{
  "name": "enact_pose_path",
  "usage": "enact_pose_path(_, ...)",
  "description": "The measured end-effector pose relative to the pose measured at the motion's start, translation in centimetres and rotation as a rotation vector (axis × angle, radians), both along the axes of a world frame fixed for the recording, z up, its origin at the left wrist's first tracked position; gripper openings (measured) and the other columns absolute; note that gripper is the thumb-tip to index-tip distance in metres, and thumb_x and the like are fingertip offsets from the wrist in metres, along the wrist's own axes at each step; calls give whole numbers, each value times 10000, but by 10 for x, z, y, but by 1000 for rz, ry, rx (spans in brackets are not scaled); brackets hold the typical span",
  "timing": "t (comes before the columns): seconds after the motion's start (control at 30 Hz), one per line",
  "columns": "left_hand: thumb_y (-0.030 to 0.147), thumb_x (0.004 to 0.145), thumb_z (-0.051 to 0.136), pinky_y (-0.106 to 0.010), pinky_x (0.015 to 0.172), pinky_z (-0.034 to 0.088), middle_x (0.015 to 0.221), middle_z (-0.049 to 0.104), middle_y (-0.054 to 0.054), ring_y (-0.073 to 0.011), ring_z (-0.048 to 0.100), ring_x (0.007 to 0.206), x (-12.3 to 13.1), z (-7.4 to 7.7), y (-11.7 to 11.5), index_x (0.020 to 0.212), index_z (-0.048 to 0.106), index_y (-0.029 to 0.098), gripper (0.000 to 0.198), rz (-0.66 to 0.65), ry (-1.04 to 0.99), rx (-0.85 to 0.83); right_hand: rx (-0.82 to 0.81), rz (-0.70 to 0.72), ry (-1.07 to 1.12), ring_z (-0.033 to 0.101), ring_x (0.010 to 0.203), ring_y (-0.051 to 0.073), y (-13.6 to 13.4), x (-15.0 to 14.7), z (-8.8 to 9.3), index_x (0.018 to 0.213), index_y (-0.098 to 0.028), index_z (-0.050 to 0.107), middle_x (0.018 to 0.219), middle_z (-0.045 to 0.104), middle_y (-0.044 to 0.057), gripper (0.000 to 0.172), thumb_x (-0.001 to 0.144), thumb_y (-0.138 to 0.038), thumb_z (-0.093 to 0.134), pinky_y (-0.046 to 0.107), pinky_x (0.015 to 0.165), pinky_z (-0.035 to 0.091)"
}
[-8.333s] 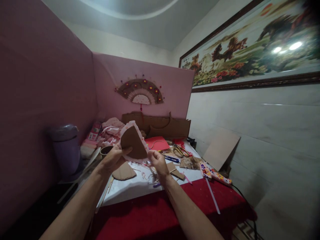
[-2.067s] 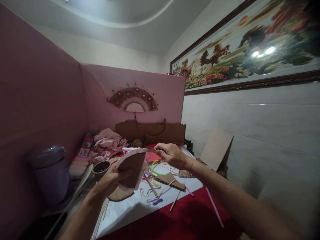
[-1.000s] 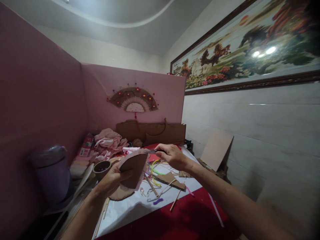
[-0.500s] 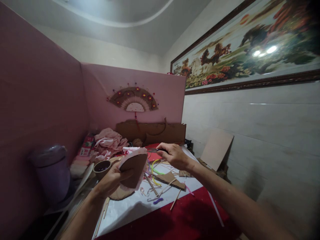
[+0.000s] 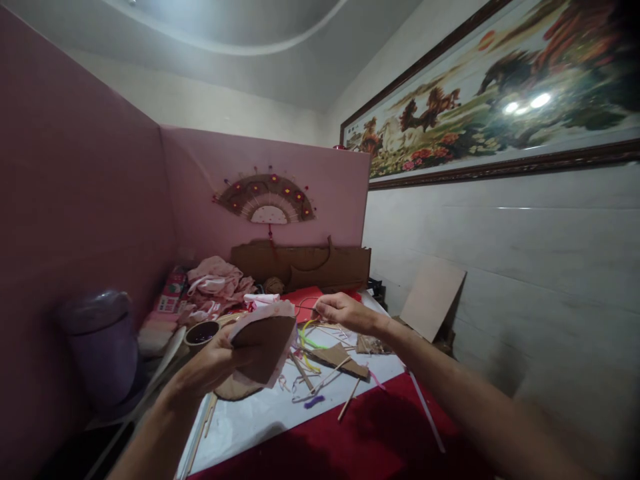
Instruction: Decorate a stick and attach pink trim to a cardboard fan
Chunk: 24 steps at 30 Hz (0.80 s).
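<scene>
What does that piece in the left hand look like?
Below the pink back board lies a white sheet. Raised above it, the left hand holds a brown cardboard wedge; unlike the bare scraps lying flat, it has pale cloth edging.

Pink partition boards [image 5: 90, 187] meet a pale, perhaps tiled wall [image 5: 500, 247] bearing a long framed horse painting [image 5: 490, 100].

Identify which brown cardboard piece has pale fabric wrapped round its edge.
The fan-shaped brown cardboard piece held up in the left hand; the flat brown piece on the white paper below it and the small one among the sticks are bare.
</scene>
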State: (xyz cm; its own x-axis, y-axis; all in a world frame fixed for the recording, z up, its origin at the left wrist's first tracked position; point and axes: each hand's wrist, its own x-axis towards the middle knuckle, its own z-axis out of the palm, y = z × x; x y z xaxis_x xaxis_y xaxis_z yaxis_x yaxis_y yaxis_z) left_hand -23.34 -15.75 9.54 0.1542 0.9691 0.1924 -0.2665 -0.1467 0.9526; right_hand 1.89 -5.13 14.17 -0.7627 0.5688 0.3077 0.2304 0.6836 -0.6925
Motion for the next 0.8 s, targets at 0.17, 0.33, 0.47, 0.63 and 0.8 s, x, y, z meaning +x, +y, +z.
enact_pose_path(0.17,146,560,782,-303,653,530,832,710,-76,-216,640,718,-2,14,-6,978,702,185,427,-24,83,0,-225,173,74,332,516,84,-13,-2,3,783,-126,621,605,413,-32,490,851,-566,418,218,471,243)
enact_pose_path(0.33,176,553,785,-334,660,534,902,707,-98,-249,637,756,-3,24,-13,1050,681,185,508,15,140,20,-381,354,143,279,502,75,-28,8,12,904,-115,639,622,383,-36,522,843,-589,428,226,454,177)
enact_pose_path(0.47,188,568,779,-364,681,534,882,714,-113,-274,643,768,-5,27,-20,1007,699,171,447,56,161,4,-217,252,182,322,535,86,-35,17,16,833,-122,627,611,395,-36,507,832,-597,448,232,498,250)
enact_pose_path(0.63,203,587,770,-346,660,535,871,714,-124,-265,645,749,-5,30,-24,1010,694,156,432,27,197,13,-42,145,147,403,616,108,-39,23,14,855,-138,616,656,450,-15,446,865,-545,435,239,569,326)
enact_pose_path(0.8,197,599,765,-331,678,530,887,709,-124,-250,639,764,-2,34,-27,1046,672,148,459,11,237,5,12,138,153,417,619,110,-43,25,14,870,-144,606,666,467,-12,387,884,-491,435,232,564,335)
